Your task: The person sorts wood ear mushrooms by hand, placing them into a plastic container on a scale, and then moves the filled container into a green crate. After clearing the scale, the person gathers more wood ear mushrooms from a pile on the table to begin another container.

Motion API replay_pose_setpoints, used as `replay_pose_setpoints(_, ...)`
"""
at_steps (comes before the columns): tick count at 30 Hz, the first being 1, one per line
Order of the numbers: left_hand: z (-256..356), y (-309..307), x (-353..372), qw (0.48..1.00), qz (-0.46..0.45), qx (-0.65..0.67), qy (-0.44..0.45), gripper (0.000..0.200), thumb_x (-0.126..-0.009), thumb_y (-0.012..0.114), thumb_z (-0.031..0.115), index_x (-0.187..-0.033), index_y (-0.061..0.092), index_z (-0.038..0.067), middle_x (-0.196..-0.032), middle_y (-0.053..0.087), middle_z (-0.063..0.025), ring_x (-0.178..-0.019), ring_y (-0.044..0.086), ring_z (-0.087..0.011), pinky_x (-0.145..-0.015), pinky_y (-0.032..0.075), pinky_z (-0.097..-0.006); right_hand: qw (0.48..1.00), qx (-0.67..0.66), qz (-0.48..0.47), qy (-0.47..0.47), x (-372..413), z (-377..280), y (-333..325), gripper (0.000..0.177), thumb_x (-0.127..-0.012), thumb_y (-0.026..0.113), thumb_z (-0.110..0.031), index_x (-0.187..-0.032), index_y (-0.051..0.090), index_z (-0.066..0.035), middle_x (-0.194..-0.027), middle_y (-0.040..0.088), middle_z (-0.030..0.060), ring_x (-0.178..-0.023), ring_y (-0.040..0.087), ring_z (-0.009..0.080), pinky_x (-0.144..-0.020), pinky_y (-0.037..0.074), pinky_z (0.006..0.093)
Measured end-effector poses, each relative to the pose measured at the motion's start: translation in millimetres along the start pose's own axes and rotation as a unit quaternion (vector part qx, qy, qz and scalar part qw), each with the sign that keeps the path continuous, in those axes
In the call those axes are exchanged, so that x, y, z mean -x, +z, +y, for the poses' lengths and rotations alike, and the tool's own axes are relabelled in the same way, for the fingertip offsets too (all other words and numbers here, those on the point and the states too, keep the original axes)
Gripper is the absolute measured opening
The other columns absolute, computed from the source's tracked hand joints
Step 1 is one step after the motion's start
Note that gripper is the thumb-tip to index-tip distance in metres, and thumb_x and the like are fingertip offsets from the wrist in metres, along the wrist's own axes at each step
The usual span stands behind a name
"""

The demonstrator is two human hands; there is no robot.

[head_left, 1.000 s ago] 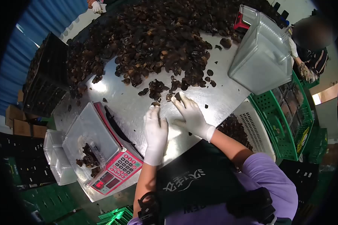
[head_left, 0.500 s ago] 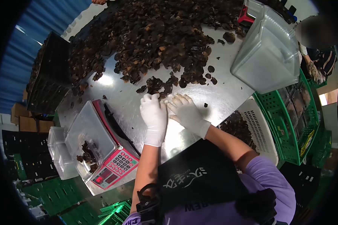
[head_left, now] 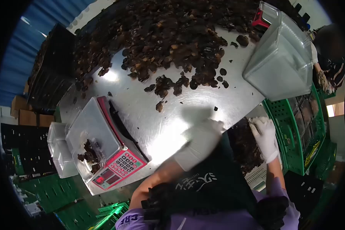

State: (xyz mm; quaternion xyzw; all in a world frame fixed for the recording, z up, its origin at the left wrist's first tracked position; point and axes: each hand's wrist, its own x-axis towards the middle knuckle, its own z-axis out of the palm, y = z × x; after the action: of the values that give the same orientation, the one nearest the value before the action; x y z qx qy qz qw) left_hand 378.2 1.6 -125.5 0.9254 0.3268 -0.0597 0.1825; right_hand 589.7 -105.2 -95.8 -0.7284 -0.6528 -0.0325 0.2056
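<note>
My left hand [head_left: 204, 142] is a blur over the near edge of the metal table [head_left: 136, 101], around five o'clock; I can't tell whether it holds something. Toward four o'clock my right hand [head_left: 264, 134], fingers bent, is at the white basket [head_left: 258, 174], beside dark pieces [head_left: 247, 153] in it; its grip is unclear too. A bigger heap [head_left: 176, 42] lies at twelve.

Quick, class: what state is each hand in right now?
Left hand: blurred; open or closed cannot be told.
Right hand: fingers bent, at the white basket; any grip cannot be told.
</note>
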Motion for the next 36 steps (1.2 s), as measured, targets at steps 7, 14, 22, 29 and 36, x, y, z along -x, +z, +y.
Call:
replay_pose_setpoints(7,-56.6,2.2,19.6,0.951,0.302,0.062,-0.021,0.03,-0.074,0.059,0.01,-0.103,0.062,0.004,-0.096,0.061,-0.0105,-0.085,0.057,-0.0303,-0.073,0.047,-0.0427,0.973,-0.137,0.05,-0.18,-138.6,-96.1,91.9,0.037,-0.077,0.062,-0.006,-0.114,0.064,-0.011,-0.113,0.062,0.0093,-0.106,0.057,0.028,-0.086,0.045,0.0378)
replay_pose_setpoints(14,-139.9,-4.9,30.8,0.888,0.354,-0.019,-0.295,0.022,-0.075,0.07,0.014,-0.092,0.058,0.006,-0.096,0.057,-0.0124,-0.092,0.058,-0.0311,-0.075,0.05,-0.0435,0.965,-0.157,0.044,-0.206,-173.9,-123.6,140.3,0.008,-0.075,0.065,-0.009,-0.083,0.068,-0.008,-0.118,0.062,0.0103,-0.115,0.053,0.0269,-0.091,0.043,0.0383)
replay_pose_setpoints(22,-111.8,1.0,40.9,0.736,0.327,0.518,-0.288,0.015,-0.08,0.06,-0.007,-0.089,0.061,0.003,-0.081,0.061,-0.0022,-0.07,0.057,-0.0114,-0.064,0.046,-0.024,0.567,-0.789,-0.144,0.188,-185.5,-98.8,109.5,0.034,-0.087,0.046,-0.007,-0.119,0.057,-0.001,-0.113,0.062,0.011,-0.091,0.064,0.0166,-0.073,0.052,0.0278)
replay_pose_setpoints(29,-105.5,-3.7,54.4,0.563,0.216,0.774,-0.194,0.018,-0.088,0.052,-0.001,-0.102,0.063,0.001,-0.087,0.063,-0.0047,-0.075,0.059,-0.0118,-0.068,0.046,-0.0218,0.762,-0.603,-0.197,0.133,-231.9,-141.8,122.7,0.019,-0.084,0.068,-0.022,-0.094,0.071,-0.006,-0.086,0.069,0.0022,-0.065,0.059,0.0137,-0.061,0.045,0.0267)
replay_pose_setpoints(36,-152.8,-14.6,43.3,0.632,0.333,0.639,-0.283,0.011,-0.09,0.059,0.015,-0.089,0.064,0.006,-0.085,0.062,-0.0049,-0.071,0.059,-0.0176,-0.065,0.048,-0.0293,0.967,-0.232,-0.104,0.005,-211.9,-159.1,146.0,0.019,-0.076,0.072,-0.024,-0.088,0.07,-0.009,-0.095,0.065,0.0091,-0.092,0.063,0.0297,-0.078,0.049,0.0392)
